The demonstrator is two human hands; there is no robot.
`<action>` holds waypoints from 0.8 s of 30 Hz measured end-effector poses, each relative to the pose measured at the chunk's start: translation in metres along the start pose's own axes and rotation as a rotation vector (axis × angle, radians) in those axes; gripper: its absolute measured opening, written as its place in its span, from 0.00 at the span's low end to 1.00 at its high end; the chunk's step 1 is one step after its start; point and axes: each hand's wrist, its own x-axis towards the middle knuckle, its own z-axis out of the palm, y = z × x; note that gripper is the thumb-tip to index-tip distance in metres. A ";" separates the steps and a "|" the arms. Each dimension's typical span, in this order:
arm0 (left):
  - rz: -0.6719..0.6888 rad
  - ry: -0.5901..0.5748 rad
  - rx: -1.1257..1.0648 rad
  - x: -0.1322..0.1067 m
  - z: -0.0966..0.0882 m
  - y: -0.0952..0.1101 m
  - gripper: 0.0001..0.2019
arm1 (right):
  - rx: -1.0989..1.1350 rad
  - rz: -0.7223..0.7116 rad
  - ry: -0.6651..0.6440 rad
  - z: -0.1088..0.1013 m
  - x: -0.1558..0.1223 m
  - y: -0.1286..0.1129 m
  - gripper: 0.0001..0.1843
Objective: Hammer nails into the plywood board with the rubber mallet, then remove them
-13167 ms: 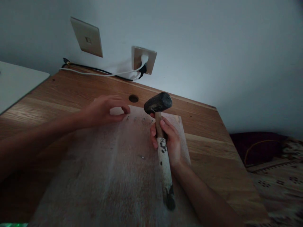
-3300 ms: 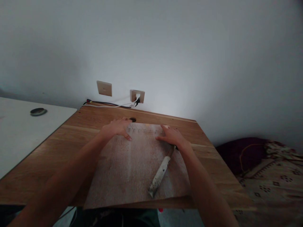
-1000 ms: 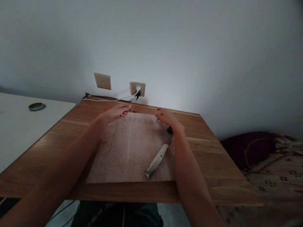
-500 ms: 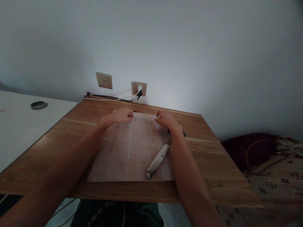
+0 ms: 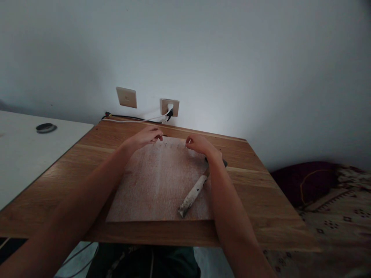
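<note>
A thin, pale reddish-brown board (image 5: 156, 185) lies flat on the wooden table (image 5: 249, 200). Along its far edge runs a row of tiny thin marks or pins, too small to make out. My left hand (image 5: 147, 137) is at the board's far left edge, fingers curled together in a pinch. Opposite it, my right hand (image 5: 200, 144) hovers over or touches the far right part, thumb and fingers also pinched. Whatever either pinch holds is too small to see. A hammer (image 5: 193, 196) with a whitish, worn handle rests slantwise on the board, its dark head partly behind my right forearm.
Behind the table, a wall socket (image 5: 169, 107) holds plugs with white and black cables (image 5: 127, 121) along the back edge. At left stands a white surface (image 5: 20, 154) bearing a round dark-topped object (image 5: 46, 128). Patterned fabric (image 5: 339, 220) lies at right.
My left hand has risen slightly and shifted a little away from the board's far edge. My right hand has moved a little left. The hammer and board stay put.
</note>
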 end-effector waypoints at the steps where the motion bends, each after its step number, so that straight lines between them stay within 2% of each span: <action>1: -0.030 -0.026 -0.073 -0.001 0.002 0.000 0.08 | -0.003 -0.003 -0.006 0.001 0.000 -0.002 0.06; 5: -0.105 -0.042 -0.251 -0.003 0.010 0.002 0.02 | -0.025 -0.006 -0.005 0.009 0.003 -0.007 0.05; 10: -0.088 -0.079 -0.164 -0.004 0.013 0.002 0.04 | -0.047 -0.035 0.035 0.017 0.007 -0.008 0.08; 13: -0.032 -0.083 0.061 -0.002 0.012 0.001 0.06 | -0.046 -0.055 0.047 0.015 0.006 -0.008 0.10; 16: 0.069 -0.019 0.446 -0.002 0.014 0.001 0.05 | -0.038 -0.073 0.057 0.011 0.006 -0.011 0.11; 18: 0.128 -0.021 0.658 -0.003 0.016 0.000 0.09 | -0.033 -0.083 0.056 0.009 0.006 -0.014 0.10; 20: 0.179 -0.057 0.781 -0.004 0.019 -0.001 0.12 | -0.032 -0.092 0.049 0.010 0.006 -0.018 0.09; 24: 0.259 -0.079 0.877 -0.005 0.021 -0.003 0.11 | -0.041 -0.100 0.048 0.017 0.007 -0.025 0.08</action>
